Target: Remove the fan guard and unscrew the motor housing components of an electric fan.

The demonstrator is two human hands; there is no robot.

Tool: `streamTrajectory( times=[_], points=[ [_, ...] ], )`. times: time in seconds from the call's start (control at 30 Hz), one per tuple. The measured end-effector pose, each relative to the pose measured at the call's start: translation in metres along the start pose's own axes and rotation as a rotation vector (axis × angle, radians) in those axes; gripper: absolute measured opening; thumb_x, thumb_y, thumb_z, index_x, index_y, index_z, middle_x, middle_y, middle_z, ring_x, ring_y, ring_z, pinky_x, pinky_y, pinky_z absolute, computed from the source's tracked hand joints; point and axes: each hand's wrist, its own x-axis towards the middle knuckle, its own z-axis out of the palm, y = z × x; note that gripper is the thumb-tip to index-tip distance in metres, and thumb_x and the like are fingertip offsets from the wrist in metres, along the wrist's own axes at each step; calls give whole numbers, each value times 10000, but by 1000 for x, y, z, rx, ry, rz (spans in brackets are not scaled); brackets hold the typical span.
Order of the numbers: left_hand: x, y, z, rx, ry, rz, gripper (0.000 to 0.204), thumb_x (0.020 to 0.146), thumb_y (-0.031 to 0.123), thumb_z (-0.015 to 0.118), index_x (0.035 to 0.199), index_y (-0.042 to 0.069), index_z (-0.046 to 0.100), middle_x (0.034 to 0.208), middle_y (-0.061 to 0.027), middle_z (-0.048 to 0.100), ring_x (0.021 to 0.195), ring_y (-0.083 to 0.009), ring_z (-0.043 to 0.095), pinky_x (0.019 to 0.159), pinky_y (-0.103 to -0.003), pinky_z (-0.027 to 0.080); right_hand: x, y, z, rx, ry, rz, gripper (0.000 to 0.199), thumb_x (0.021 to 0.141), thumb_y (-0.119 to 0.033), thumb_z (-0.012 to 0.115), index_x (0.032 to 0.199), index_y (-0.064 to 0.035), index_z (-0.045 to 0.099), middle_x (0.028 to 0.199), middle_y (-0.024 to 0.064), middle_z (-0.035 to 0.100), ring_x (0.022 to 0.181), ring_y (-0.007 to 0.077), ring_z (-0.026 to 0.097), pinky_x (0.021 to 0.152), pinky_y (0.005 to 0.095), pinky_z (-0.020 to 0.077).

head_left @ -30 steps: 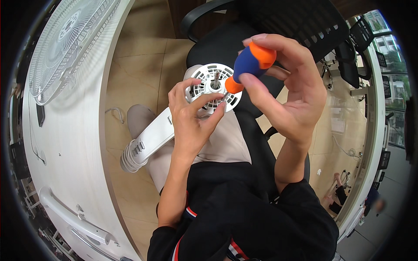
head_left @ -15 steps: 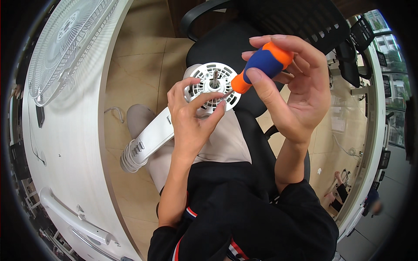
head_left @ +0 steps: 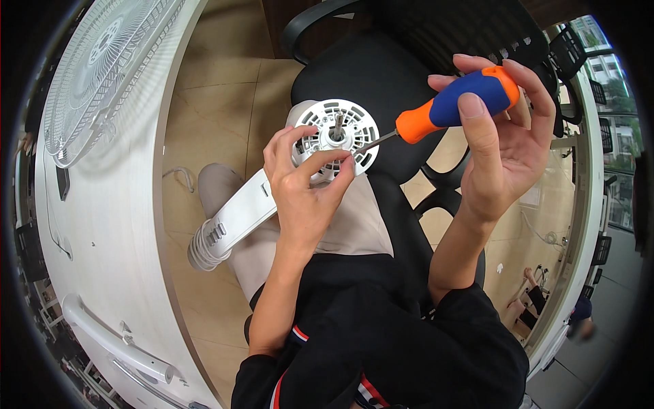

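Observation:
A white fan body (head_left: 240,217) lies across my lap, its round slotted motor housing (head_left: 368,129) turned up with a metal shaft (head_left: 338,123) standing from the middle. My left hand (head_left: 300,180) is on the housing: thumb and forefinger pinch together at its lower rim, and the other fingers rest along its left side. Whatever is in that pinch is too small to make out. My right hand (head_left: 501,150) grips an orange and blue screwdriver (head_left: 453,105) by its handle. The screwdriver's thin shank slants down left, its tip beside my left fingertips.
On the white table (head_left: 129,204) at the left stand a wire fan guard (head_left: 102,61) and, nearer, a curved white part (head_left: 116,341). A black office chair (head_left: 347,75) is just beyond my knees. Cord is coiled round the fan body's lower end.
My right hand and the screwdriver have moved right, drawing the handle away from the housing, so more shank shows. My left hand stays nearly in place.

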Motion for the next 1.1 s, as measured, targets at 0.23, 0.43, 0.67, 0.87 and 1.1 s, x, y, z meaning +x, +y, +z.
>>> streamTrajectory(
  times=[0.23, 0.43, 0.67, 0.87, 1.1],
  points=[
    [2, 10, 3, 44, 8, -58, 146, 704, 108, 868, 845, 111, 829, 1194, -72, 671, 1223, -336, 559, 1009, -455, 477, 0, 4, -2, 14, 34, 5, 508, 912, 2, 711, 1372, 24, 498, 1170, 308, 688, 965, 391, 755, 922, 470, 600],
    [0, 10, 6, 26, 11, -73, 138, 704, 107, 861, 837, 105, 825, 1188, -75, 669, 1233, -340, 553, 1018, -464, 471, 0, 8, -3, 2, 81, 2, 505, 916, -5, 706, 1374, 30, 497, 1174, 312, 685, 965, 395, 755, 912, 465, 604],
    [-2, 6, 7, 21, 39, -46, 131, 715, 110, 863, 833, 90, 811, 1196, -77, 679, 1274, -353, 547, 1046, -468, 459, 2, 7, -5, -26, 181, -15, 498, 934, -46, 697, 1381, 28, 492, 1193, 328, 677, 961, 415, 760, 776, 398, 647],
    [-2, -2, -7, -177, 7, -153, 303, 726, 81, 872, 993, 52, 734, 1242, -126, 664, 1217, -312, 619, 1016, -428, 494, 2, 3, -6, 70, 176, -2, 516, 935, -45, 686, 1399, 5, 465, 1214, 338, 656, 971, 423, 750, 798, 409, 661],
    [-1, -15, -15, -140, -13, -64, 408, 737, 104, 877, 1093, 41, 687, 1318, -136, 608, 1144, -304, 658, 922, -398, 548, -13, 7, 24, 81, -285, -324, 557, 863, 96, 691, 1354, -31, 463, 1199, 351, 646, 991, 397, 741, 849, 449, 642]
  ],
)
